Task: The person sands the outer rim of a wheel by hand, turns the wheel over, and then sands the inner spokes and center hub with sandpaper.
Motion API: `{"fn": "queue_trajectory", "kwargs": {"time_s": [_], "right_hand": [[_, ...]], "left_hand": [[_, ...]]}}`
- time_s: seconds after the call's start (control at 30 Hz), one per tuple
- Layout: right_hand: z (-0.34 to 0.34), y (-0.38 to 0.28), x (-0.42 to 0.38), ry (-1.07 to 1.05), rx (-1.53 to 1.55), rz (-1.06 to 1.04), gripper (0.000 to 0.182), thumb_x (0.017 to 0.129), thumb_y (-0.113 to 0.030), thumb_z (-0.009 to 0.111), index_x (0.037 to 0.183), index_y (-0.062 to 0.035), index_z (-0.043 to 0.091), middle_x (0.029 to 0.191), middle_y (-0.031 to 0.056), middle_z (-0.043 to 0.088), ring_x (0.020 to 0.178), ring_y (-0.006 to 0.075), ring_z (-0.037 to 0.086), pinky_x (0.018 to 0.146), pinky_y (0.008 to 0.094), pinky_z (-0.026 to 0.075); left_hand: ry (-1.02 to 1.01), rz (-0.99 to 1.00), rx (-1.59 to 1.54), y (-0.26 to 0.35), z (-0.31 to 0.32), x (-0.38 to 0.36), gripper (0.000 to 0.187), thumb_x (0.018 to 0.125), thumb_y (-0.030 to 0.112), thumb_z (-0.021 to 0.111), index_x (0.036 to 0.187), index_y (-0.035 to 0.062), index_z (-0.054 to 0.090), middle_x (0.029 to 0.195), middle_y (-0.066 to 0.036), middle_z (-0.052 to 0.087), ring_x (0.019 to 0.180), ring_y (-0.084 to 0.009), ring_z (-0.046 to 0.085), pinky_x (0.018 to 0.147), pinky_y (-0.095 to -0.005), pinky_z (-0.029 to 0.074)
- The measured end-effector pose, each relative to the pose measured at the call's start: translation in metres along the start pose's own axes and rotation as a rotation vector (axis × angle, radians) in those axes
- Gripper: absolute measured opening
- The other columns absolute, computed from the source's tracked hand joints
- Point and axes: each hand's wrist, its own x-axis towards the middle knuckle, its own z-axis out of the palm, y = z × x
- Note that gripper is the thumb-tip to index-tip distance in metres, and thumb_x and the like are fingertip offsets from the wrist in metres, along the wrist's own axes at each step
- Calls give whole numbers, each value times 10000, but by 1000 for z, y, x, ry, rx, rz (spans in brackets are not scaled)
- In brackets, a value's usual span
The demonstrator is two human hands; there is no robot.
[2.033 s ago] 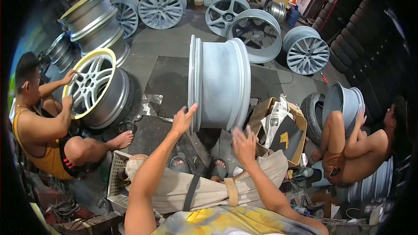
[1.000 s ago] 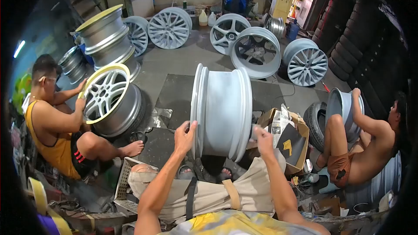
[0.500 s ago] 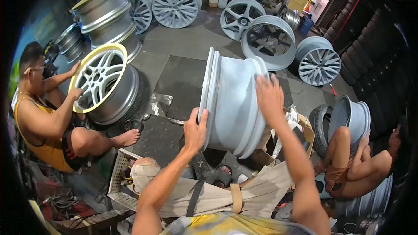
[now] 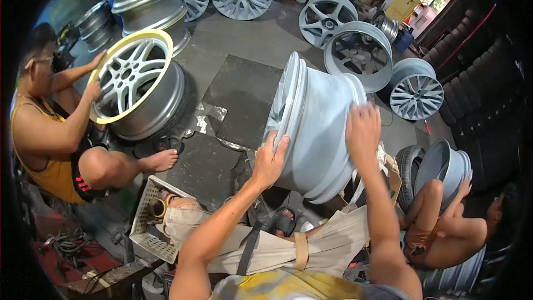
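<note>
A light grey wheel rim (image 4: 325, 128) is in front of me above my lap, its spoked face turned to the left and tilted. My left hand (image 4: 270, 162) is closed round the rim's near left edge, thumb on the outer lip and the fingers partly hidden behind it. At the right edge of the same rim is my right hand (image 4: 363, 133), against its lip. Its fingertips are smeared by motion, and whether anything lies under them is hidden.
A person at left holds a yellow-edged wheel rim (image 4: 133, 78). Another person at right crouches by a grey rim (image 4: 444, 172) and a tyre (image 4: 410, 175). A plastic basket (image 4: 145, 228) stands left of my legs. Several rims, including a spoked one (image 4: 416, 97), stand on the floor behind.
The view has shifted. The grey rim has tilted and shows more of its spoked face at left. Both my hands have moved right with it; my right hand remains at its right edge.
</note>
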Motion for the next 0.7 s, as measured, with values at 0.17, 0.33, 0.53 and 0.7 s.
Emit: {"fn": "queue_trajectory", "kwargs": {"time_s": [0.17, 0.33, 0.53, 0.7], "right_hand": [[-26, -7, -65, 23, 60, -36, 366, 906, -134, 644, 1242, 10, 631, 1207, 188, 607, 1327, 401, 476, 1124, 538, 347], [41, 25, 55, -48, 158, -132, 268, 949, -210, 578, 1072, -5, 699, 1105, 195, 666, 1189, 387, 570, 1017, 494, 432], [93, -53, 87, 24, 601, 94, 269, 961, -220, 560, 1039, 1, 692, 1073, 223, 672, 1057, 445, 602, 927, 536, 470], [37, -100, -93, 151, 553, -214, 380, 905, -92, 610, 1282, -76, 651, 1414, 107, 558, 1384, 358, 445, 1131, 516, 361]], "left_hand": [[-46, -96, -26, 13, -3, -5, 520, 1057, 485, 403, 1175, -9, 519, 679, -156, 566, 674, -201, 570, 681, -405, 464], [-41, -138, 30, 10, -7, -9, 532, 1049, 489, 394, 1198, -2, 533, 703, -266, 600, 712, -453, 628, 672, -500, 448], [86, 9, 26, 6, -1, 9, 498, 1072, 445, 340, 1115, -13, 532, 750, -262, 582, 721, -434, 603, 707, -485, 449], [71, 0, -31, 11, 6, 27, 512, 1090, 410, 284, 1069, -38, 532, 912, -180, 562, 869, -247, 526, 841, -377, 441]]}}
